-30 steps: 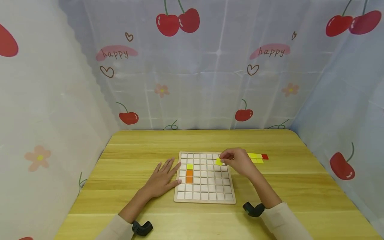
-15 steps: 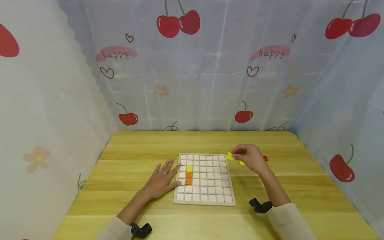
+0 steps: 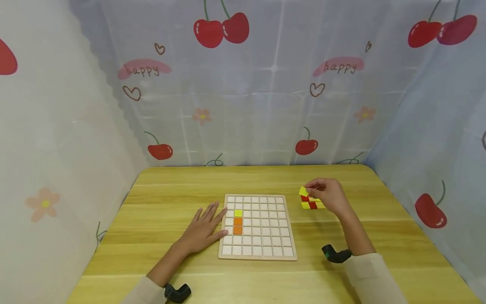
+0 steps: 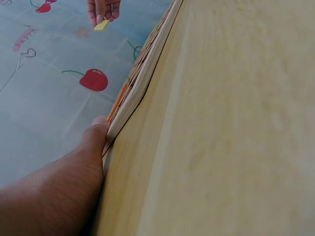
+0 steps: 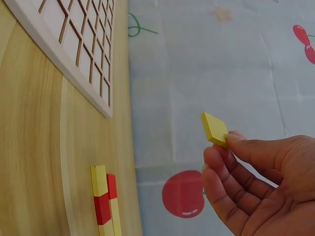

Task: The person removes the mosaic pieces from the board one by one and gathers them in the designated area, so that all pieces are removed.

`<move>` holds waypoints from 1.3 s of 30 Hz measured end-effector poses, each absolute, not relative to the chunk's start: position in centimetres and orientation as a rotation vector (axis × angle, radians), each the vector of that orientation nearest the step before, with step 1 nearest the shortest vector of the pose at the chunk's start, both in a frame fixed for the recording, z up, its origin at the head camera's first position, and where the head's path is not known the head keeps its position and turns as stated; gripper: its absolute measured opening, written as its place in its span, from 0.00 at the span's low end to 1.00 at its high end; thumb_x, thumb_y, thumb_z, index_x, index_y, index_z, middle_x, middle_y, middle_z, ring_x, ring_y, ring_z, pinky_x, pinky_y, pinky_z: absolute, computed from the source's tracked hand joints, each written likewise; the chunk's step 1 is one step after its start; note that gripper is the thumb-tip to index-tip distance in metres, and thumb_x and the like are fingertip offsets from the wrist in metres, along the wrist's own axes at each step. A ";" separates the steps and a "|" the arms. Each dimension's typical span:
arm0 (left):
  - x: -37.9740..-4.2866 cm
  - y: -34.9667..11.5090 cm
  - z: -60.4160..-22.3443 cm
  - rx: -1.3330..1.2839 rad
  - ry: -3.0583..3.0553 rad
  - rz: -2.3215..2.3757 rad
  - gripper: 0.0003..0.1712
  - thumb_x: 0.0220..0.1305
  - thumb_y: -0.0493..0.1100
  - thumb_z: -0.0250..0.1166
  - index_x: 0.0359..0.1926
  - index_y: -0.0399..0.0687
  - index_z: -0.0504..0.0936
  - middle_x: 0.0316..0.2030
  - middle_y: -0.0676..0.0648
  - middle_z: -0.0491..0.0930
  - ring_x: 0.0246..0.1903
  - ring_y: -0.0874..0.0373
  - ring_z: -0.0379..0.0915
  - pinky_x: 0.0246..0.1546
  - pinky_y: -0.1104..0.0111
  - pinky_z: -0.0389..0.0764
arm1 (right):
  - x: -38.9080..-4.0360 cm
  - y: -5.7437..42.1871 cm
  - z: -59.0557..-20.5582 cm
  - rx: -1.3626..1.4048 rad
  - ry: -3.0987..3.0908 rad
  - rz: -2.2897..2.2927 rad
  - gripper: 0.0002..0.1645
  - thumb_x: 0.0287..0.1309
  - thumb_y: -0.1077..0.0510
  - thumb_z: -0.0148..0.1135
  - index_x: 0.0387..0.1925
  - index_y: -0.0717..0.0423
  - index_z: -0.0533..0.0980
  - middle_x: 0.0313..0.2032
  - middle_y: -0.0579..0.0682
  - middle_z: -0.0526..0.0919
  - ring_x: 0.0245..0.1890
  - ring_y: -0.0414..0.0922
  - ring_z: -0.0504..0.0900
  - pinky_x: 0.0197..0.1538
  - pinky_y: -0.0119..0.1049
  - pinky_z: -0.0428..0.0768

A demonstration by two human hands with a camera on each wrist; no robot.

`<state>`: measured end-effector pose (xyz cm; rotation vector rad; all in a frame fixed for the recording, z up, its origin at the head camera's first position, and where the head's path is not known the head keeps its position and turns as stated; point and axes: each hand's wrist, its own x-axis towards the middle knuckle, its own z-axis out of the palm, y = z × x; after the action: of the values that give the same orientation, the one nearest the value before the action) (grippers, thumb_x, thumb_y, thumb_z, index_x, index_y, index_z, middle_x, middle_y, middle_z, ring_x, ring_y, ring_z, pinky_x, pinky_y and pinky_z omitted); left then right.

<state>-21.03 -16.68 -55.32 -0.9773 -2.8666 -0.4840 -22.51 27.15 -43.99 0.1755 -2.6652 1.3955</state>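
Note:
A small yellow square tile (image 5: pixel 214 130) is pinched between the thumb and fingers of my right hand (image 3: pixel 329 196). In the head view that hand is above two short rows of red and yellow tiles (image 3: pixel 313 205), partly covering the back row. My left hand (image 3: pixel 205 231) lies with fingers spread on the table, its fingertips and thumb at the left edge of a wooden grid board (image 3: pixel 258 258). One yellow tile (image 3: pixel 238 213) and two orange tiles (image 3: pixel 237 225) sit in a column of the board, the yellow one farthest back; the other squares are pale.
The wooden table (image 3: pixel 182 181) meets a cherry-patterned curtain (image 3: pixel 243 122) at the back, with more fabric at both sides. A dark device (image 3: pixel 336 254) is worn on the right wrist and a similar one (image 3: pixel 177 293) on the left.
My right hand has moved rightward from over the board's back right corner to above the loose tiles, still pinching the yellow tile. The left hand has stayed in place.

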 end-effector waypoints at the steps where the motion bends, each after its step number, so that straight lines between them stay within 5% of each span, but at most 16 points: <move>1: -21.0 -16.7 -55.3 -0.976 -2.871 -0.480 0.44 0.75 0.69 0.47 0.82 0.56 0.50 0.80 0.39 0.44 0.79 0.41 0.40 0.73 0.39 0.42 | -22.6 27.3 -44.0 0.167 -2.663 1.395 0.10 0.67 0.62 0.66 0.45 0.66 0.84 0.40 0.61 0.87 0.37 0.55 0.87 0.37 0.29 0.84; 14: -21.0 -16.7 -55.1 -0.979 -2.875 -0.494 0.44 0.75 0.68 0.48 0.82 0.55 0.50 0.80 0.38 0.44 0.78 0.41 0.40 0.73 0.38 0.42 | -22.6 28.8 -44.1 0.119 -2.668 1.360 0.11 0.69 0.65 0.62 0.48 0.68 0.83 0.44 0.65 0.85 0.41 0.60 0.86 0.44 0.41 0.87; 24: -21.1 -16.8 -55.2 -0.991 -2.845 -0.488 0.44 0.75 0.67 0.50 0.81 0.53 0.52 0.79 0.37 0.46 0.78 0.40 0.42 0.73 0.38 0.44 | -22.5 30.4 -44.1 0.022 -2.697 1.312 0.14 0.70 0.62 0.62 0.51 0.66 0.84 0.46 0.66 0.86 0.42 0.56 0.87 0.35 0.37 0.85; 39: -21.3 -16.8 -56.1 -0.976 -2.826 -0.505 0.44 0.75 0.69 0.48 0.81 0.55 0.52 0.80 0.40 0.45 0.79 0.43 0.39 0.73 0.40 0.42 | -22.7 32.9 -45.1 -0.015 -2.674 1.344 0.17 0.70 0.59 0.63 0.52 0.68 0.83 0.49 0.66 0.85 0.41 0.49 0.88 0.44 0.37 0.86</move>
<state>-21.30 -16.83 -56.13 -0.9765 -2.8259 -0.5055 -22.65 32.90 -45.09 -0.0146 -2.6739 1.3437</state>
